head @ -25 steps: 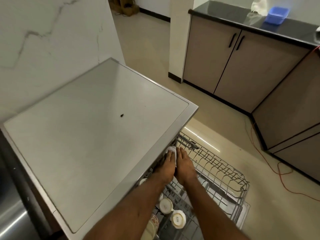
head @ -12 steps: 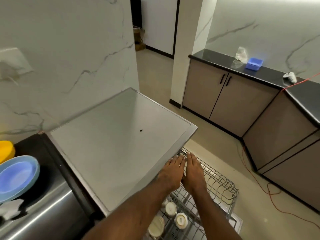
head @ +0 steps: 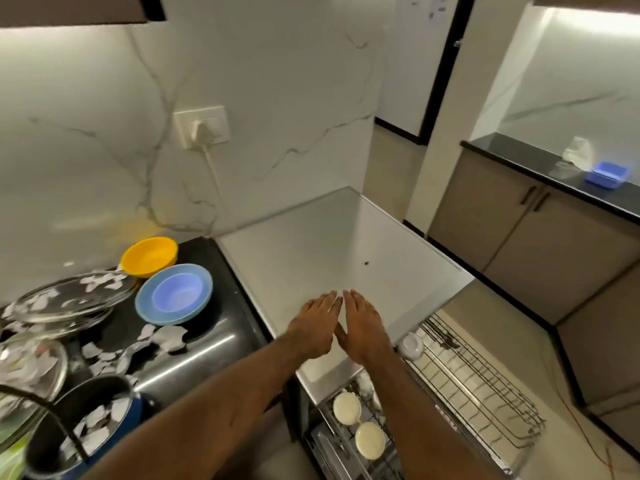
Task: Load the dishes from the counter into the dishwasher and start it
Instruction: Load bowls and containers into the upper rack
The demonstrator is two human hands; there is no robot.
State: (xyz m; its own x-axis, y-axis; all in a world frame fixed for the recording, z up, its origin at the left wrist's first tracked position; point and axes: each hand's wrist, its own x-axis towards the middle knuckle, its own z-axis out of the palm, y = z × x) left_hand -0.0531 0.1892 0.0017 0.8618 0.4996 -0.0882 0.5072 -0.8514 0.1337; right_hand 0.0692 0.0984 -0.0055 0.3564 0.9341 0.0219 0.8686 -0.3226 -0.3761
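While cups (head: 346,407) sit in rack (head: 485,386), bowl (head: 178,296) inside plate (head: 143,304)

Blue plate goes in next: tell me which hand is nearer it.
Left. The left hand is right of the blue plate, over the dishwasher top; the right hand is beside it, farther from the plate.

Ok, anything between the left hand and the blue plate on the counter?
Nothing visible. The left hand hangs open over the dishwasher top; the blue plate lies to its left, with only bare counter between.
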